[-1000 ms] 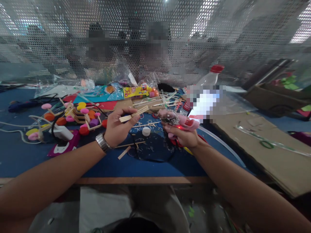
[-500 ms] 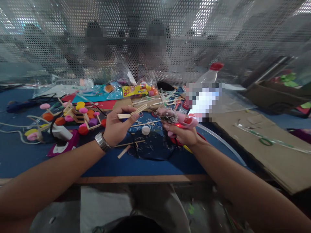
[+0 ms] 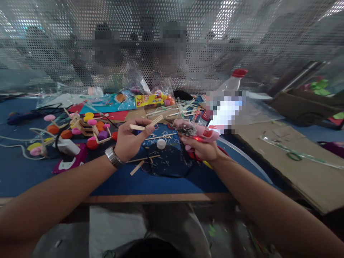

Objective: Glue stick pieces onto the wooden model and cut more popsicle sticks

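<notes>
Only real printing I can spot is on the yellow packet (image 3: 150, 99) at the back of the tabletop (image 3: 166, 186): cartoon faces and some lettering, too small to read. The red-capped bottle (image 3: 229, 85) has a reddish label, but it's part blurred out, so no brand from me. Same deal with the bright screen (image 3: 225, 114) in front of it, mostly pixelated. As for the hands, the left hand (image 3: 129, 141) has its grip closed on some pale wooden sticks (image 3: 154, 122) set in a shallow V, up over the middle of the tabletop. The right hand (image 3: 202, 147) has its grip wrapped round a pink glue gun (image 3: 200, 131), grubby at the front, red light glowing, nose near the sticks. Below them there's a white cap (image 3: 161, 144) among stringy scraps, plus loose wood strips (image 3: 137, 168). Over left, a purple power strip (image 3: 81, 153) with a white plug (image 3: 67, 147) crowds a stick model (image 3: 86, 127) with colourful round bits. Cardboard (image 3: 303, 165) covers the right side, and a clear tube (image 3: 248, 162) curves between it and the right forearm.
</notes>
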Tool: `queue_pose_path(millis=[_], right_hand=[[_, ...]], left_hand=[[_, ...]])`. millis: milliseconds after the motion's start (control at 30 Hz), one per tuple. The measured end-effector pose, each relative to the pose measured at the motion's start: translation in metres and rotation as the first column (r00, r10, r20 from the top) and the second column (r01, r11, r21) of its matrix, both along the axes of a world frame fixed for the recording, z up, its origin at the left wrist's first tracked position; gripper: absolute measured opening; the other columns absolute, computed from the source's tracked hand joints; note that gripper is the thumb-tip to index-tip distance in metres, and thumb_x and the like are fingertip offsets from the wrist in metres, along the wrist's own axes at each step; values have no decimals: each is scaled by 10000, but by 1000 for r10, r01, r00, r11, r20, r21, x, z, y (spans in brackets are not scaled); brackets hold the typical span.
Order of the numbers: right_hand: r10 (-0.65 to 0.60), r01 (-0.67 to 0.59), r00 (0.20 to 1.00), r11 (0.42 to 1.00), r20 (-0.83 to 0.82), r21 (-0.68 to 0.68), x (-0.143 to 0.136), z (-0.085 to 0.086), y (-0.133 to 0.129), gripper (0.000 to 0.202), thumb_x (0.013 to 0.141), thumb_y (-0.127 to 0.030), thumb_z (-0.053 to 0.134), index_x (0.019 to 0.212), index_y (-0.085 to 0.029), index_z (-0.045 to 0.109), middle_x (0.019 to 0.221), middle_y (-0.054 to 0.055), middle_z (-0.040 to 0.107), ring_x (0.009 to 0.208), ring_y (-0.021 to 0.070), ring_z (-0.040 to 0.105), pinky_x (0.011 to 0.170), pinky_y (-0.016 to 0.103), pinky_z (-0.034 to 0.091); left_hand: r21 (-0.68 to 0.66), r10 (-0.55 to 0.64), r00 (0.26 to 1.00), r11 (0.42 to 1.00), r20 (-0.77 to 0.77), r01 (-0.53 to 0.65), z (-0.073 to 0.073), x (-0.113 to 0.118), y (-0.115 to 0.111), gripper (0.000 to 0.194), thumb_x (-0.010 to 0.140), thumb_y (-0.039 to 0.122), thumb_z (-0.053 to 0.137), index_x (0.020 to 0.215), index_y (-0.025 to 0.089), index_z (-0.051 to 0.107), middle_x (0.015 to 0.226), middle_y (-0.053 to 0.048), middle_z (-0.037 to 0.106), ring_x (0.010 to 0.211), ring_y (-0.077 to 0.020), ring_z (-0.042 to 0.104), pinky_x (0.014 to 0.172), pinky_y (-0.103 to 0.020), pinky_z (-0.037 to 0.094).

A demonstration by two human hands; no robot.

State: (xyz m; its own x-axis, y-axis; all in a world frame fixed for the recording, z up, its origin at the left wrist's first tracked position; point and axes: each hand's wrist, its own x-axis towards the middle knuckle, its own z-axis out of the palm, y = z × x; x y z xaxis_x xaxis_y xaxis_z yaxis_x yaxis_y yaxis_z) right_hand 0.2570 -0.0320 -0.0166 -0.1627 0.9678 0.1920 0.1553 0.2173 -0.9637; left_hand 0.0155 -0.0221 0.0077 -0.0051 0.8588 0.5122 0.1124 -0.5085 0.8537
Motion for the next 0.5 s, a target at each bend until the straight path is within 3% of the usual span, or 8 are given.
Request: queue_pose_path(millis=[200, 500], right_hand=[[-38, 38, 998, 999, 41, 5, -5, 9, -3, 399, 666, -542, 764, 878, -204, 774, 679, 16, 620, 526, 116, 464, 412, 240, 417], [-56, 47, 994, 995, 99, 86, -9, 15, -2, 383, 706, -567, 746, 861, -221, 692, 583, -29, 531, 464, 110, 399, 406, 261, 381]], left_hand=[[-39, -12, 999, 999, 31, 14, -2, 0, 2, 302, 695, 429, 897, 825, 177, 796, 798, -57, 775, 724, -177, 678, 688, -300, 540], [-155, -42, 989, 986, 142, 64, -7, 1, 7, 272, 667, 385, 911, 811, 186, 794, 787, -31, 761, 706, -142, 653, 718, -281, 527]])
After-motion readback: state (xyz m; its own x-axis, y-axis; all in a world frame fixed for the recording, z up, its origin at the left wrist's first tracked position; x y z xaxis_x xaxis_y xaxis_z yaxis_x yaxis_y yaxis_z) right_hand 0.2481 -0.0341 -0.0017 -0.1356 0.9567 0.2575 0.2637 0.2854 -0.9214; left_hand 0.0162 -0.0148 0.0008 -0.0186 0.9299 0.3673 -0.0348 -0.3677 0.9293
